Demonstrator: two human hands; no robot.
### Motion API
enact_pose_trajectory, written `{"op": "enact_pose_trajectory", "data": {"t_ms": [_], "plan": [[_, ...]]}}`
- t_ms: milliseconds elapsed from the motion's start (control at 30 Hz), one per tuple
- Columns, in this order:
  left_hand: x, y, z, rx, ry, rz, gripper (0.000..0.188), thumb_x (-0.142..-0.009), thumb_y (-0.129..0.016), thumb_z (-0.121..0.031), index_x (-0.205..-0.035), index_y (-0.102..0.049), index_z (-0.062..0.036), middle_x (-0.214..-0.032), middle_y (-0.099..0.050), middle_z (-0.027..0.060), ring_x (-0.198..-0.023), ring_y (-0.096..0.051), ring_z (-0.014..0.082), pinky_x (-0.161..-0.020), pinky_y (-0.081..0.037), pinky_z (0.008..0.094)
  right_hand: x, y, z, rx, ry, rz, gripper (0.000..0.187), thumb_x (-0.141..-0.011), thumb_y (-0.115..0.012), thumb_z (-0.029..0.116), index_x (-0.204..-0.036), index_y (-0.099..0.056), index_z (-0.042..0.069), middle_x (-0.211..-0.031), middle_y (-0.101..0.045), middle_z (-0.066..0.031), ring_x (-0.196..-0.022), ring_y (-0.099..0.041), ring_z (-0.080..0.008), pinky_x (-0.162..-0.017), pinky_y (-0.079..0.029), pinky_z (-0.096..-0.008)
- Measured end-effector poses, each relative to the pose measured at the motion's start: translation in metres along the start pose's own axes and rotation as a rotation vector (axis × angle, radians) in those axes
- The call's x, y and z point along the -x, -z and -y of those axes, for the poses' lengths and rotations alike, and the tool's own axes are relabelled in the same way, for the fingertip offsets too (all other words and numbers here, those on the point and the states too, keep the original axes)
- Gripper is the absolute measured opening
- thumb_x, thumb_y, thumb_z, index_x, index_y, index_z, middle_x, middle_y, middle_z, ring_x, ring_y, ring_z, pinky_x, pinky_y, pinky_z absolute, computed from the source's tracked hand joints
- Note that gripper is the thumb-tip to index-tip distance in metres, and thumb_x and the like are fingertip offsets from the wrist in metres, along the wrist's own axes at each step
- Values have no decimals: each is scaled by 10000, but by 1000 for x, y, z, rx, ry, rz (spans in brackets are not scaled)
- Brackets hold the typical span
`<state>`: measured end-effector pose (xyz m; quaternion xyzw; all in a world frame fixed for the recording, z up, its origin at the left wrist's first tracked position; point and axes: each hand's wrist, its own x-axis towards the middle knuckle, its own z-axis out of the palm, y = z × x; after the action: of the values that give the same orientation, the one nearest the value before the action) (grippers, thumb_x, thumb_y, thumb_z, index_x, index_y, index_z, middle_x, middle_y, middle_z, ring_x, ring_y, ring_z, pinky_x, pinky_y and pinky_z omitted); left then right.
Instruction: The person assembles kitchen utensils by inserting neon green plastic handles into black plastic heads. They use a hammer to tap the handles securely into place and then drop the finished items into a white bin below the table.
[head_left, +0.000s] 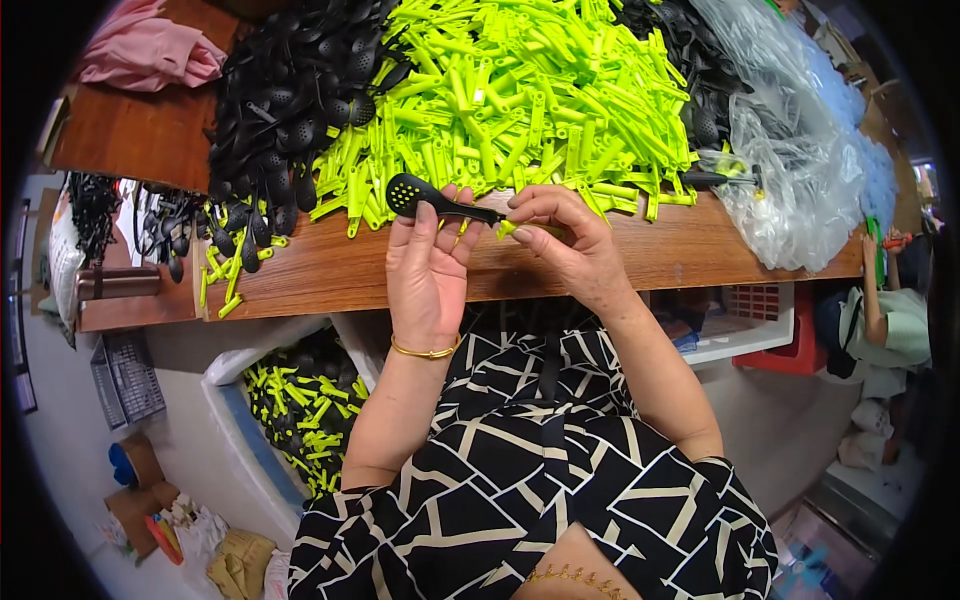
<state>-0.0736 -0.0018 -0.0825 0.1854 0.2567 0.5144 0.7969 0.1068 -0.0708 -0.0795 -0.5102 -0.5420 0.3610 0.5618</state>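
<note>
left grip (427, 270): narrow, holding a black spoon (412, 193) with a holed head; thumb on the stem near the head, fingers behind. the head lies to the left, the stem runs right.
right grip (572, 240): narrow, thumb and forefinger pinching a lime-green handle (507, 230) at the stem's right end; most of it is hidden by the hand.
the join: stem tip and handle meet between the two hands, above the near edge of the desk (330, 265); whether the tip is seated, i cannot tell.
good fitting, as i judge it: keep the spoon steady in the left grip, line up stem and handle, and press straight along the stem; a skewed push could bend the thin end.
thumb placement: best kept on the stem, off the holed head.
green pile (540, 90): loose handles, just far of the hands.
black pile (290, 120): spoons on the left.
plastic bag (780, 160): crumpled and clear, on the right.
lined box (222, 385): below the desk on the left, with mixed black and green pieces inside.
</note>
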Motion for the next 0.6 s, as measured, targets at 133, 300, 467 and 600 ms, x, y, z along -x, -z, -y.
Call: {"op": "enact_pose_trajectory", "data": {"t_ms": [133, 300, 467, 600], "plan": [[4, -6, 4, -11, 24, 61, 196, -1061, -599, -172, -1238, -642, -101, -1249, -692, 116, -1214, -661, 274, -1016, -570, 427, 0, -2, 0, -132, -99, -60, 166, -974, -684, 21, -1136, -662, -4, -1139, -655, -65, -1101, -628, -146, -979, -509, -293], [12, -11, 10, -1, 15, 88, 200, -1064, -592, -173, -1244, -636, -98, -1239, -695, 115, -1217, -665, 276, -1009, -580, 416, 9, -5, 1, -174, -204, -82, 171, -984, -674, 17, -1153, -657, -5, -1108, -674, -35, -990, -631, -89, -846, -512, -232], [11, -4, 5, -25, 16, 64, 205, -1063, -594, -184, -1243, -635, -95, -1241, -695, 113, -1215, -669, 276, -985, -599, 403, 13, -3, 12, -53, -169, -24, 205, -989, -660, 1, -1194, -673, -15, -1129, -683, -31, -950, -630, -81, -802, -507, -217], [14, -7, 7, -32, -9, 72, 201, -1064, -593, -185, -1235, -640, -91, -1236, -698, 112, -1219, -668, 274, -987, -599, 402, 15, 3, 0, -28, -184, -24, 212, -990, -657, 1, -1200, -686, -7, -1150, -687, -47, -959, -634, -91, -794, -508, -225]]}}
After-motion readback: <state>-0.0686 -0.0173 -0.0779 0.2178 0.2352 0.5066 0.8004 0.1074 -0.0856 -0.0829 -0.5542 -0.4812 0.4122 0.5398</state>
